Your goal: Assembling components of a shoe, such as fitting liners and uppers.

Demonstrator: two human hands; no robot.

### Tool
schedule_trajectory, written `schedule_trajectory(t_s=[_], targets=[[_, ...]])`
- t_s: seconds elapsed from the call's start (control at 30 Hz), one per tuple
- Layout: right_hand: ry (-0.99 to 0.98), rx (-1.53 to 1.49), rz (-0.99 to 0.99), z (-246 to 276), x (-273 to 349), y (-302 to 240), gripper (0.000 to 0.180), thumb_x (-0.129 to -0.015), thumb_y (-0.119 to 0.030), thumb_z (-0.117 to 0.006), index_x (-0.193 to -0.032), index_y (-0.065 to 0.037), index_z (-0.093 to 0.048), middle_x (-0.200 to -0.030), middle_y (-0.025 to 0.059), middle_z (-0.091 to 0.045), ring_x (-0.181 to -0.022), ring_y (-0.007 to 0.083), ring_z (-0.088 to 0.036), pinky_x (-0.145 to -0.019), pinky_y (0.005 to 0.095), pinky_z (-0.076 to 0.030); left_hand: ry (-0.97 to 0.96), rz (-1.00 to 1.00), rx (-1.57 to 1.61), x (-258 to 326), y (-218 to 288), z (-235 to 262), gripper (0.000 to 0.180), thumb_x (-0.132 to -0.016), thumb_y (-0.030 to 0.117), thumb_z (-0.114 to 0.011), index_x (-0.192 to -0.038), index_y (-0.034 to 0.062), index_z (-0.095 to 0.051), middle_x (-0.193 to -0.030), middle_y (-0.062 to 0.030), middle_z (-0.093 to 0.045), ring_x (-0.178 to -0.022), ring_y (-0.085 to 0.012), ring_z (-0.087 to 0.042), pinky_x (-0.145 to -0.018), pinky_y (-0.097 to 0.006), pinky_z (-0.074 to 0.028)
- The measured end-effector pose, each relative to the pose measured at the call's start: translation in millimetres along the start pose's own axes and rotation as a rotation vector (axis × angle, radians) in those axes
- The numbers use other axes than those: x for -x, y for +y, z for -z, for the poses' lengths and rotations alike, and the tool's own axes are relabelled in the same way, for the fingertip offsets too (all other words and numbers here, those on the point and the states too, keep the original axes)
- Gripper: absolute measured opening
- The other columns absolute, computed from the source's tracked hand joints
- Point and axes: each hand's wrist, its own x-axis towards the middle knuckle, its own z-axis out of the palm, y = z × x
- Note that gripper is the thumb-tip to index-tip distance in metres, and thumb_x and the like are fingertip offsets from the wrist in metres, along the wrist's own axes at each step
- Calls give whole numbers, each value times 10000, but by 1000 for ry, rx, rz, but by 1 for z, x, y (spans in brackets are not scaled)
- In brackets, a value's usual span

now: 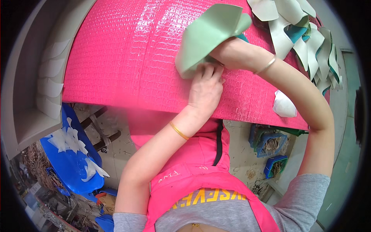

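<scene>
A pale green leather-like piece (208, 34), bent into a curved, folded shape, is held up over the pink table cover. My left hand (206, 87) has its fingers curled at the piece's lower edge, pinching it. My right hand (235, 53) reaches in from the right and grips the piece at its right side; the green material hides most of its fingers. Both hands are close together, almost touching. A bit of teal shows beside the piece, above my right wrist.
The shiny pink quilted cover (116, 58) spreads over the table. Cream and teal cut pieces (309, 42) pile at the far right. A crumpled white wad (285, 104) lies near the right front edge. White pieces stand in a grey shelf (23, 69) at left; a blue chair (73, 166) holds white scraps.
</scene>
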Motion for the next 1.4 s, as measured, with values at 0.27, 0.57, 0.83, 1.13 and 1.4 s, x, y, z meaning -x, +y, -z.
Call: schedule_trajectory(t_s=[0.27,0.57,0.83,1.13,1.4], targets=[[-47,631,46,8,6,-10,359,-779,-242,-457,-1106,-115,-536,-1115,54,-533,-1067,221,-482,-911,370,-390,-59,33,4,-5,4,-8,418,-703,159,-616,-1076,-5,-522,-1075,-88,-487,-979,-264,-471,-860,-382,-397],[-485,5,-88,-3,18,7,424,-786,-222,-466,-1189,-89,-479,-1179,84,-499,-1096,234,-473,-922,359,-373,-67,85,47,-13,10,-12,440,-732,218,-597,-1121,32,-511,-1120,-103,-485,-1041,-262,-444,-899,-419,-374],[53,-31,-281,-7,34,-9,390,-716,-97,-542,-1101,-36,-521,-1079,128,-545,-988,241,-541,-862,325,-418,24,204,112,-16,23,-21,445,-788,294,-548,-1135,19,-500,-1117,-86,-476,-1080,-250,-400,-893,-475,-342],[51,-946,-275,7,56,-61,580,-780,-252,-557,-1284,-54,-352,-1288,134,-386,-1240,273,-311,-1016,420,-251,-322,125,192,27,-33,33,329,-710,138,-524,-995,-27,-538,-941,-143,-533,-927,-214,-512,-850,-312,-387],[422,-836,-351,4,-3,-68,486,-772,-283,-554,-1193,-52,-473,-1248,94,-463,-1166,248,-412,-958,388,-335,-256,-399,-500,8,-58,60,131,-674,161,-520,-640,66,-604,-630,-58,-475,-673,-195,-480,-678,-322,-371]])
